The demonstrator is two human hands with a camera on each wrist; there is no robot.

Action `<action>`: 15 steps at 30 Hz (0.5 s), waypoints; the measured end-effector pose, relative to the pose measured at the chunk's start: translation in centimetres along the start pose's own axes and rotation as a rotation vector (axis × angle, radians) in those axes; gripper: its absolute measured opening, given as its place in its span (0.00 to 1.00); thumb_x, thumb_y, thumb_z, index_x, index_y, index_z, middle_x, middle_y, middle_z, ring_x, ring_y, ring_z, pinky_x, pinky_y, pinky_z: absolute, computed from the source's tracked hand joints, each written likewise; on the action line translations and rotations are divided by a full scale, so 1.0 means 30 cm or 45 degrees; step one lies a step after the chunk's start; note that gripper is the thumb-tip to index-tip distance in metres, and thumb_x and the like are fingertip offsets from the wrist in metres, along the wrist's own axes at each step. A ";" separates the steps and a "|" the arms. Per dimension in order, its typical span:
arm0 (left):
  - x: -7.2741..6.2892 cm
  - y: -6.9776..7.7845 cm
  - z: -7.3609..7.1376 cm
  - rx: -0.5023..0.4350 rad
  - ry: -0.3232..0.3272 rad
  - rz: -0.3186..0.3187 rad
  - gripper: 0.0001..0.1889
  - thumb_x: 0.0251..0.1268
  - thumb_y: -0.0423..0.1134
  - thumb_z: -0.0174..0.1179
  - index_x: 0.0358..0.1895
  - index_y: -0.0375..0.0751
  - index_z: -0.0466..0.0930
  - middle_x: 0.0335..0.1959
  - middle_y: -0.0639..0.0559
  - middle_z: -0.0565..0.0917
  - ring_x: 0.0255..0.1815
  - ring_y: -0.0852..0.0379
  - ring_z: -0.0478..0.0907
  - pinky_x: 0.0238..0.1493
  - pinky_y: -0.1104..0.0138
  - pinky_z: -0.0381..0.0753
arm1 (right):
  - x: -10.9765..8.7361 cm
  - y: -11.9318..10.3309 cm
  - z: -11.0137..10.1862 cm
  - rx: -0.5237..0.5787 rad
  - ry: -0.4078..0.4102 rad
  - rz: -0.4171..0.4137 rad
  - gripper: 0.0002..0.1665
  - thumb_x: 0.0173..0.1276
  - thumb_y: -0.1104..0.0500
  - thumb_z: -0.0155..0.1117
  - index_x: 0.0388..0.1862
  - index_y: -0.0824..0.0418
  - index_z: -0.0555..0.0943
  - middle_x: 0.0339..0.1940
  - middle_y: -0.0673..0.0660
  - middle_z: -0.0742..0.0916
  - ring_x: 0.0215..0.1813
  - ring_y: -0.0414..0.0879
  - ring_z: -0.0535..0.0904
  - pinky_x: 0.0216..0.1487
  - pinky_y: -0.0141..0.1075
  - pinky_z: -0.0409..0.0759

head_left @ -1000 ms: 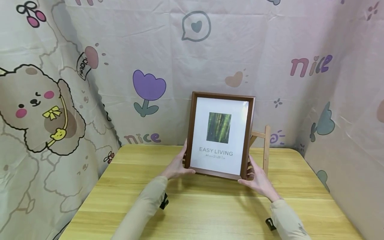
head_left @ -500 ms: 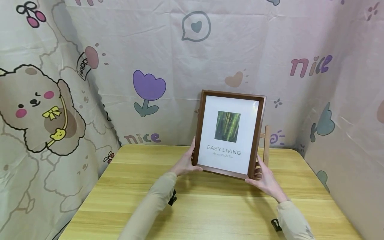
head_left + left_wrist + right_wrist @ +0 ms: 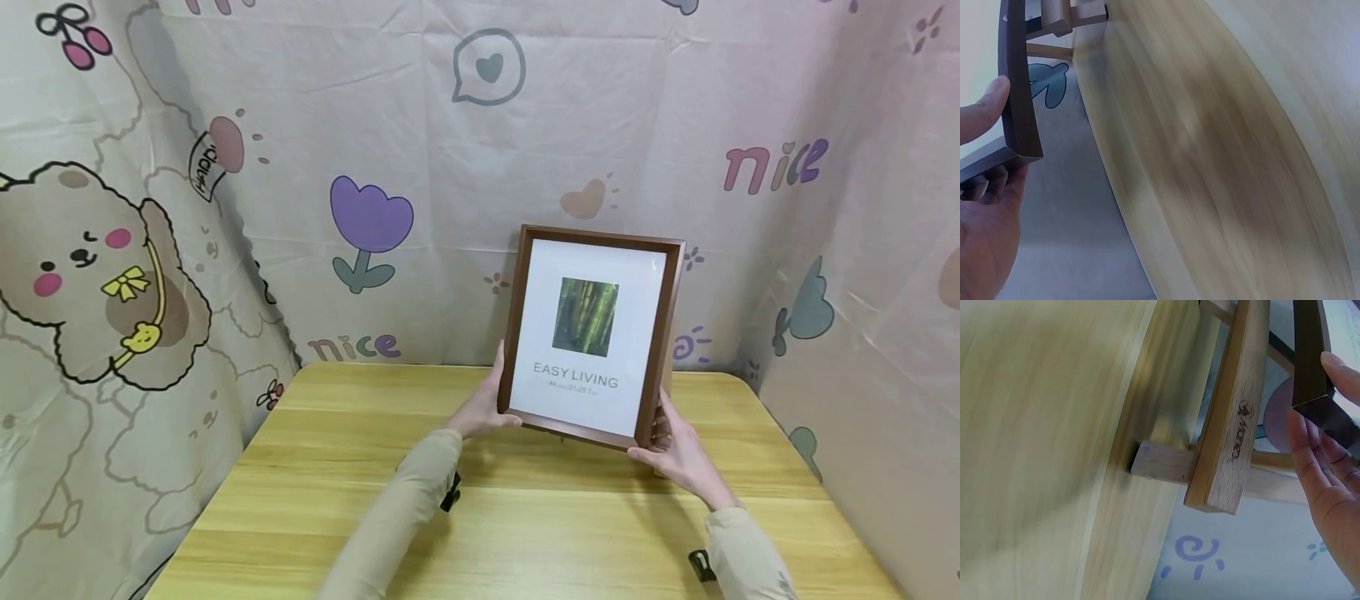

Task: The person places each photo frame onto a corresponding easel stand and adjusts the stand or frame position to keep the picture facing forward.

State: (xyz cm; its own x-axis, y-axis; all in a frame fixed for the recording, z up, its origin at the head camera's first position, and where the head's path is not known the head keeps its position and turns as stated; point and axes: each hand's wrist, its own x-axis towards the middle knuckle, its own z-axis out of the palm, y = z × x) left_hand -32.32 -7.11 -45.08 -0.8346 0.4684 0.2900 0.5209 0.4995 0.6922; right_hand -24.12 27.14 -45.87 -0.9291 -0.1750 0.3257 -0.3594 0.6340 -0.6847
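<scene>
A brown picture frame [image 3: 585, 321], with a green bamboo picture and the words "EASY LIVING", tilts slightly above the table. My left hand [image 3: 480, 408] grips its lower left corner, thumb [image 3: 988, 109] on the front and fingers behind. At the lower right corner my right hand [image 3: 684, 454] holds it the same way. Behind the frame stands a wooden easel [image 3: 1229, 425], mostly hidden in the head view. The right wrist view shows a gap between the frame's corner [image 3: 1316, 406] and the easel's ledge; whether they touch elsewhere I cannot tell.
The wood-grain table [image 3: 555, 525] has rounded far corners. A printed cloth [image 3: 465, 167] hangs behind it and along both sides. Black straps or clips [image 3: 452, 492] show at both wrists.
Both hands have carried the picture frame to the right, so that it now covers nearly all of the easel in the head view.
</scene>
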 end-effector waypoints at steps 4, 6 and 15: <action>0.015 0.005 0.021 0.019 0.004 0.013 0.73 0.47 0.30 0.78 0.80 0.38 0.19 0.84 0.40 0.34 0.83 0.39 0.49 0.83 0.51 0.53 | -0.008 0.007 -0.012 -0.008 0.016 0.006 0.71 0.54 0.66 0.79 0.82 0.69 0.38 0.53 0.74 0.78 0.48 0.62 0.83 0.49 0.50 0.88; 0.020 0.012 0.029 0.020 0.006 0.020 0.71 0.48 0.29 0.77 0.80 0.36 0.20 0.84 0.37 0.36 0.83 0.38 0.50 0.83 0.50 0.53 | -0.010 0.012 -0.016 -0.004 0.028 -0.003 0.72 0.53 0.67 0.80 0.83 0.68 0.38 0.51 0.72 0.78 0.46 0.56 0.84 0.47 0.47 0.89; 0.029 0.051 0.078 -0.023 0.006 -0.040 0.65 0.52 0.28 0.74 0.81 0.35 0.26 0.84 0.36 0.41 0.83 0.39 0.49 0.84 0.50 0.50 | -0.031 0.037 -0.046 -0.012 0.066 -0.057 0.71 0.52 0.69 0.79 0.83 0.66 0.39 0.47 0.68 0.78 0.40 0.34 0.80 0.42 0.31 0.87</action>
State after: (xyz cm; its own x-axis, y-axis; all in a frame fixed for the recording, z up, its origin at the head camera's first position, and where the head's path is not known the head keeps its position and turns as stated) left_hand -31.84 -4.22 -45.32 -0.8515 0.4489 0.2710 0.4909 0.5007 0.7129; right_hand -23.54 29.04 -46.02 -0.9064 -0.1639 0.3892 -0.3992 0.6333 -0.6630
